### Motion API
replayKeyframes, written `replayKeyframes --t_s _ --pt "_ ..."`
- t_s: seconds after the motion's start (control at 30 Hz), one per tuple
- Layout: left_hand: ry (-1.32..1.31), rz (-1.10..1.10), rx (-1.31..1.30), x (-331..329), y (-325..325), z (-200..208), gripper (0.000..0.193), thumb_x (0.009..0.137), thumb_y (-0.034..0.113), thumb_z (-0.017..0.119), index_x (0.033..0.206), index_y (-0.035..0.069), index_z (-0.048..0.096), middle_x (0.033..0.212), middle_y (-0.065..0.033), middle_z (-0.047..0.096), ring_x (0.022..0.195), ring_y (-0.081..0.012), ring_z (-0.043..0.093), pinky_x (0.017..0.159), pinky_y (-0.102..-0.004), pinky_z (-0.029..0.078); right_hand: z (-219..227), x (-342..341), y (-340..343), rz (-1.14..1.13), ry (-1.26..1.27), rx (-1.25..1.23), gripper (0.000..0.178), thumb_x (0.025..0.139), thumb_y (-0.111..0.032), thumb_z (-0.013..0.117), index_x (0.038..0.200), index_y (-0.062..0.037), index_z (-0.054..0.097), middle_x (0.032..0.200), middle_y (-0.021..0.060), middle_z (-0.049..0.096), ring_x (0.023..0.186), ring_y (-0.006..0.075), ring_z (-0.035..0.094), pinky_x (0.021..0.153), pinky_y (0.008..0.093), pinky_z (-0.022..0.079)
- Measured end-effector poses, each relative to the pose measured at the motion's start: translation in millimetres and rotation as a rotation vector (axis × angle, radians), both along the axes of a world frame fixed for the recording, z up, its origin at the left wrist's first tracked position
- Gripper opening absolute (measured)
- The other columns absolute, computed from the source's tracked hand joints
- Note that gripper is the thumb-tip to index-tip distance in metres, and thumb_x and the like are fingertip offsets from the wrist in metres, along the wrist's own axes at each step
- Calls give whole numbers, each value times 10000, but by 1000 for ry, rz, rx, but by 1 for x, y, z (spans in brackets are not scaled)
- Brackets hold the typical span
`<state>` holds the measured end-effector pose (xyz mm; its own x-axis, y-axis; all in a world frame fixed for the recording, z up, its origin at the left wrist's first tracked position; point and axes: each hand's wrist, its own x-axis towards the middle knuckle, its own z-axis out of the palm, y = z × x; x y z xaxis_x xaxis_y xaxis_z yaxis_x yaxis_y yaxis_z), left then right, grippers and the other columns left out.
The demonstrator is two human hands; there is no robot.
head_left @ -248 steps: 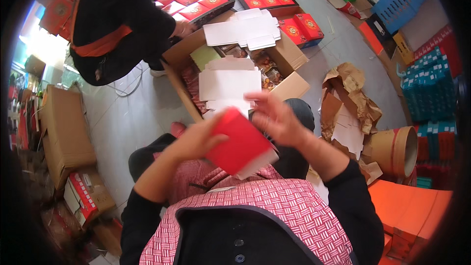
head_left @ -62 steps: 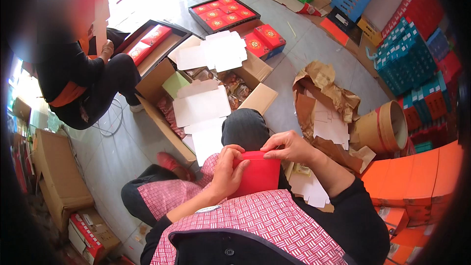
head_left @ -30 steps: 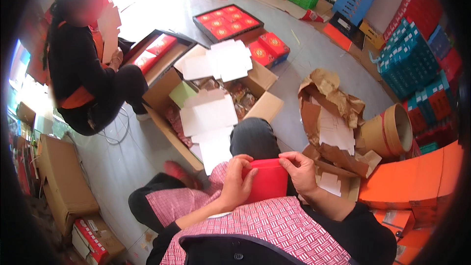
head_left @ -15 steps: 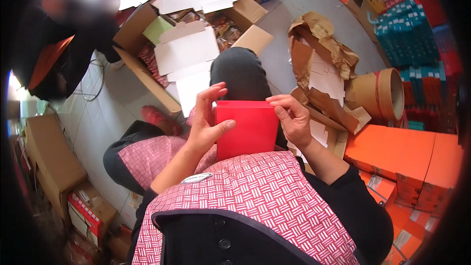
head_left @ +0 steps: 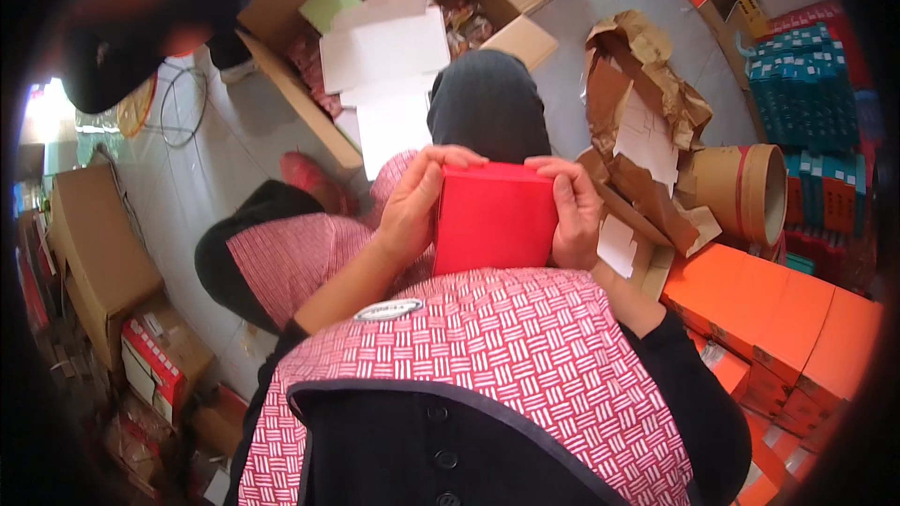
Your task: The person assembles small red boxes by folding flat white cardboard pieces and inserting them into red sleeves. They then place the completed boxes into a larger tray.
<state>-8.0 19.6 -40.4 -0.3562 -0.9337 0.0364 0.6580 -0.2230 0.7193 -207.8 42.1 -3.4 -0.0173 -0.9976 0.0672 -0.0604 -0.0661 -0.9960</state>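
Observation:
A flat-faced red box rests on my lap, against the front of my red-and-white patterned apron. My left hand closes round its far left corner, fingertips bent over the far edge and the thumb hidden or lying along the side. At the far right corner my right hand grips in the same way, thumb up against the side and fingers curled over the edge. What lies behind and beneath the box is hidden.
Ahead stands an open carton with white unfolded boxes on top. To the right are torn brown paper, a cardboard tube and stacked orange boxes. Another person sits at far left. Cartons line the left.
Both hands have closed on the far corners of the red box; my left hand was open beside it before. The other person has shifted, and my view has tilted slightly.

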Motion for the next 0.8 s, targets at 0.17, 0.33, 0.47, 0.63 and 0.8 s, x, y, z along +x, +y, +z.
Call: replayKeyframes --t_s 0.17,0.33,0.47,0.63,0.8 --pt "-280 159 -188 -6 4 0 320 1041 275 261 1059 33 470 1128 -115 516 1053 -154 475 965 -295 361 -5 5 0 -13 -16 -23 216 1011 -155 383 987 -21 550 1071 101 613 1004 157 553 923 285 411" --pt "-187 164 -73 -9 9 3 307 1034 304 297 1076 56 473 1114 -106 523 1041 -156 482 942 -298 384 -3 7 1 -11 -13 -10 216 1012 -159 384 984 -22 550 1067 96 613 997 148 551 914 277 414" --pt "-245 128 37 -8 14 5 193 990 245 449 1082 80 491 1060 -80 548 968 -140 529 867 -282 447 -3 8 0 13 -19 22 241 1018 -162 354 1032 -26 553 1121 110 603 1029 163 547 938 286 407" --pt "-108 127 345 22 -20 9 127 898 138 580 1001 71 550 895 -55 597 766 -125 592 704 -260 513 18 -2 -47 320 -244 3 318 943 -152 497 1248 -64 513 1284 127 544 1230 249 468 1058 378 320" --pt "-45 49 498 48 -39 11 270 929 263 528 1068 32 538 985 -106 616 846 -182 624 766 -310 524 54 8 -86 613 850 -771 589 731 -176 701 1290 -109 530 1285 105 554 1313 308 396 1110 464 230"
